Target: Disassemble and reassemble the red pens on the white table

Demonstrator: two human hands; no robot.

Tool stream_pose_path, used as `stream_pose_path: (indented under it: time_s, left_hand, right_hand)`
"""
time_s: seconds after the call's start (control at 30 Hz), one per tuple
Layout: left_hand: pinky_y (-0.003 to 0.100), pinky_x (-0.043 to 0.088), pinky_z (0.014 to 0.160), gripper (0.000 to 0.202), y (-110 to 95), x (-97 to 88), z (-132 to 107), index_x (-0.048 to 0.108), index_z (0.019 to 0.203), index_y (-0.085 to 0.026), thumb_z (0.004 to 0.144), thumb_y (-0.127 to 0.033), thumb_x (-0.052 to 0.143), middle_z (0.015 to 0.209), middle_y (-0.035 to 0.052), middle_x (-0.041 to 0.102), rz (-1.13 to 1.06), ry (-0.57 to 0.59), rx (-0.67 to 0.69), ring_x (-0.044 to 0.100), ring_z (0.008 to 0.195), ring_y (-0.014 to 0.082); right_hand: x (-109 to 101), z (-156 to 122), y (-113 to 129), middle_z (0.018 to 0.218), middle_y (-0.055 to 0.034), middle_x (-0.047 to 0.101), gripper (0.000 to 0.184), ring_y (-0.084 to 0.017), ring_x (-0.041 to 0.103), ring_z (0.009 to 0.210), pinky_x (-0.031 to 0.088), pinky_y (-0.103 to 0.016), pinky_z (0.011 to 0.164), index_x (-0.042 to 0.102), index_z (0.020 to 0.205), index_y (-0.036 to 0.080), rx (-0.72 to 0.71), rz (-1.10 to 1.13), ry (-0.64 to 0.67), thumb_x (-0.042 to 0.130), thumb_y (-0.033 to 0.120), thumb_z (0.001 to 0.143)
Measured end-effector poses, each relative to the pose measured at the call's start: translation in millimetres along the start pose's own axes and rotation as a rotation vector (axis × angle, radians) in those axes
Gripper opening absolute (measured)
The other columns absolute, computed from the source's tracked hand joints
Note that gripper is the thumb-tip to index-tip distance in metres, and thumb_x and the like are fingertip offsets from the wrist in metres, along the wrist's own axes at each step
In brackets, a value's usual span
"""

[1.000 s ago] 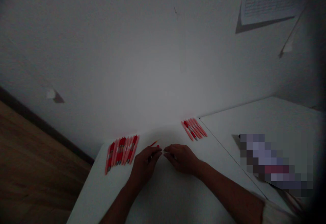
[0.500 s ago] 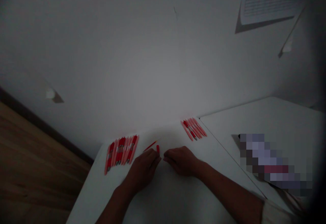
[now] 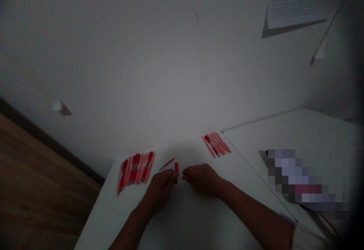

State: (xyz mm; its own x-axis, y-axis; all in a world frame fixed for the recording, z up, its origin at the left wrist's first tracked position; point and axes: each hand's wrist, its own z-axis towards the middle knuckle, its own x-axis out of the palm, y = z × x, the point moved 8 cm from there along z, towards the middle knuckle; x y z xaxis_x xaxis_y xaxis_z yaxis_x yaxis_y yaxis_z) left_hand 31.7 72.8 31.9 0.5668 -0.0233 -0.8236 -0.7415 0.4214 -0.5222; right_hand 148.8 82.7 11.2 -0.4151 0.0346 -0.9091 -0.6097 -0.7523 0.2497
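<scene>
We observed two bare hands over a white worktop (image 3: 176,223), close to one another with a narrow gap between them. The left hand (image 3: 160,187) was curled, its fingers (image 3: 170,175) bunched together; we could not tell whether they were clamped on anything. A short red piece (image 3: 176,166) showed just beyond the left fingertips, and we could not settle whether they touched it. A thin red stick (image 3: 167,163) lay at a slant on the worktop, just past the same hand.

The right hand (image 3: 202,179) was also curled, thumb and fingers drawn together and pointing toward the left one. Whatever lay inside them, if anything, we could not make out.

We noted two groups of pens. The larger, left group (image 3: 135,168), pink with several darker red ones, lay side by side near the worktop's left edge. The smaller, right group (image 3: 216,144) lay near the wall (image 3: 159,72), beyond the right hand, and included one darker red pen. Farther right, we recorded a pixelated object (image 3: 298,182), too obscured to identify.
</scene>
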Motion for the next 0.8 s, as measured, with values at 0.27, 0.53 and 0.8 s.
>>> stream_pose_path:
  time_s: [0.27, 0.53, 0.8]
  left_hand:
    - [0.024, 0.038, 0.059, 0.027, -0.4, -4.1, -1.5, 0.055, 0.075, -0.019, 0.092, -0.037, 0.043, 0.067, -0.0016, 0.055, 0.056, -0.092, -0.005, 0.051, 0.062, 0.0130]
    - [0.023, 0.037, 0.056, 0.035, 2.1, -4.8, -0.9, 0.052, 0.064, -0.019, 0.092, -0.037, 0.043, 0.060, -0.0019, 0.053, 0.140, -0.105, -0.006, 0.052, 0.059, 0.0127]
    - [0.024, 0.039, 0.060, 0.031, -2.0, -6.7, -1.6, 0.056, 0.071, -0.019, 0.093, -0.035, 0.041, 0.066, 0.0000, 0.058, 0.091, -0.111, 0.013, 0.054, 0.062, 0.0131]
  right_hand:
    - [1.9, 0.0, -0.2, 0.086, -0.0037, 0.069, 0.027, -0.016, 0.065, 0.075, 0.038, -0.025, 0.060, 0.056, 0.099, 0.020, -0.012, 0.018, -0.008, 0.035, 0.037, 0.098]
    - [-0.9, 0.4, 1.0, 0.091, -0.0037, 0.070, 0.026, -0.017, 0.066, 0.077, 0.039, -0.025, 0.062, 0.057, 0.101, 0.020, -0.023, 0.041, -0.038, 0.036, 0.035, 0.098]
    - [0.3, -1.0, -0.9, 0.090, -0.0037, 0.069, 0.026, -0.017, 0.065, 0.077, 0.040, -0.026, 0.063, 0.056, 0.102, 0.020, -0.026, 0.064, -0.062, 0.035, 0.036, 0.098]
